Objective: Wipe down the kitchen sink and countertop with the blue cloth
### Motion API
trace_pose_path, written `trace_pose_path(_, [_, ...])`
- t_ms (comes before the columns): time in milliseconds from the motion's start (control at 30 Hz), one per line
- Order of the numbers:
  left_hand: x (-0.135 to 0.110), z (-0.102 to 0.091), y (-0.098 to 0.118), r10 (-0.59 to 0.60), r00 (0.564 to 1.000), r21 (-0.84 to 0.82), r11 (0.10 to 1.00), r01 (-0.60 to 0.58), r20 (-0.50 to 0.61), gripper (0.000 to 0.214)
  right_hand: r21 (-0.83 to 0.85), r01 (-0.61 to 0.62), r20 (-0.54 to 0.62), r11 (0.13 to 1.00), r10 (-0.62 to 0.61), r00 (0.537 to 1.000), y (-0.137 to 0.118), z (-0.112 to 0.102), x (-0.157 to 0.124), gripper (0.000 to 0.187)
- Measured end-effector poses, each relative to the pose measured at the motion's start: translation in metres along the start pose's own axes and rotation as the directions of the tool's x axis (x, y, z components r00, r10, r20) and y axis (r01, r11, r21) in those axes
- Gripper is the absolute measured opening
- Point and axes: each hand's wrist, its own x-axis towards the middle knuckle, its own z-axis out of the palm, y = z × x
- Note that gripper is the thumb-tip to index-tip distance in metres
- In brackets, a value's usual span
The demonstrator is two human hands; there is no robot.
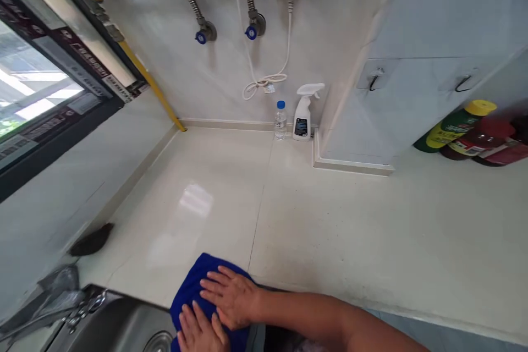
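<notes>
A blue cloth (206,269) lies spread over the front edge of the pale countertop (330,231), beside the steel sink (124,322). My right hand (233,294) rests flat on the cloth with its fingers stretched out to the left; its forearm comes in from the lower right. Just below it, my left hand (202,333) also lies palm down on the cloth, fingers spread, partly cut off by the bottom of the picture. Neither hand is wrapped around anything. Part of the cloth is hidden under both hands.
At the back wall stand a small bottle with a blue cap (280,121) and a white spray bottle (303,113). Several bottles, one a green bottle (454,126), are behind the white pillar (355,121). A dark object (91,240) lies near the faucet (84,308).
</notes>
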Motion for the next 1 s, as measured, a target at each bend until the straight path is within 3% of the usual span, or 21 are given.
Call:
trace_pose_path(300, [0.163, 0.027, 0.065, 0.102, 0.992, -0.169, 0.982, -0.088, 0.075, 0.068, 0.019, -0.337, -0.056, 0.941, 0.337, 0.940, 0.093, -0.045, 0.046, 0.053])
trace_pose_path(533, [0.259, 0.067, 0.135, 0.393, 0.915, -0.299, 0.887, -0.352, 0.087, 0.071, 0.024, -0.593, -0.185, 0.805, 0.587, 0.788, 0.166, -0.090, 0.024, 0.054])
trace_pose_path(767, [0.295, 0.093, 0.219, 0.581, 0.813, -0.379, 0.764, -0.522, 0.050, 0.073, 0.024, -0.737, -0.334, 0.675, 0.701, 0.631, 0.209, -0.116, -0.034, 0.053])
trace_pose_path(1000, [0.276, 0.098, 0.320, 0.734, 0.678, -0.431, 0.602, -0.672, -0.031, 0.068, 0.087, -0.838, -0.467, 0.539, 0.765, 0.444, 0.221, -0.137, -0.128, 0.052])
